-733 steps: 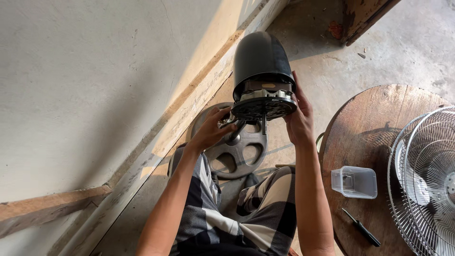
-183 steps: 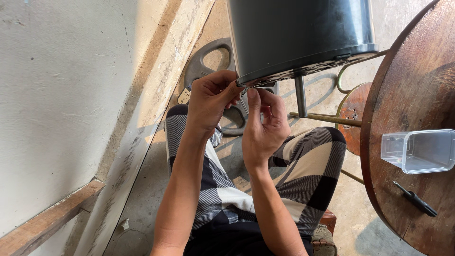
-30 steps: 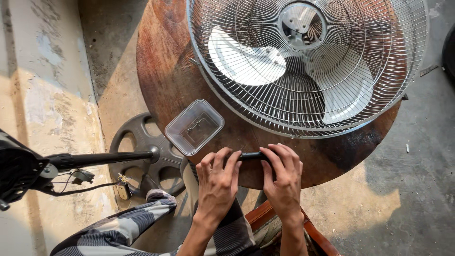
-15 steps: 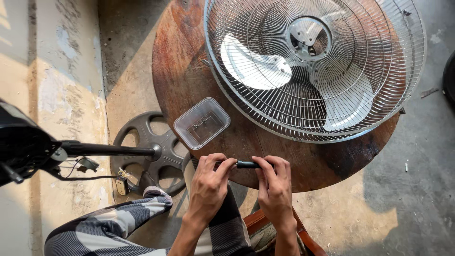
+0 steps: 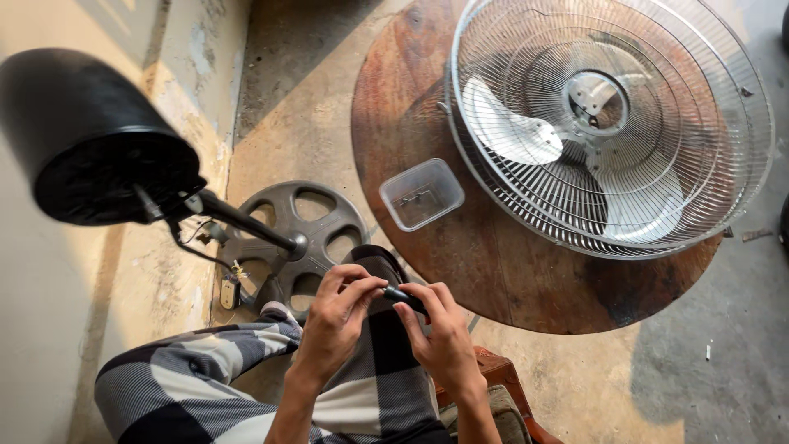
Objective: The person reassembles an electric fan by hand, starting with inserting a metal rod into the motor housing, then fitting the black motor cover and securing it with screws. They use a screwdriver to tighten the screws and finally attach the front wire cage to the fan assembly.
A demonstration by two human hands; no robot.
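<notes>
Both hands were up over my lap, just short of the round wooden table (image 5: 526, 271). Left hand (image 5: 333, 321) and right hand (image 5: 444, 341) were each pinched on one small dark tool (image 5: 404, 296), seemingly a screwdriver handle; fingertips closed on its two ends, the tool lying roughly level between them. Whether a bit or a screw was at the tip: too small to tell.

Step in hand, as I judged it: readying the tool between bouts on the fan. A next move would call for a firm one-hand grip on the handle and the other hand free to steady the part.

Surface and room:
- Table top worn, dark-stained. On it a wire fan guard (image 5: 608, 123) lying flat with the blades inside, and a clear plastic tub (image 5: 422, 193) just beside the guard.
- Black motor housing (image 5: 99, 140) near my left, on its pole.
- Spoked round base (image 5: 300, 234) on the concrete floor (image 5: 723, 345) by my knee, loose wires beside it.
- Pale plastered wall to the left.
</notes>
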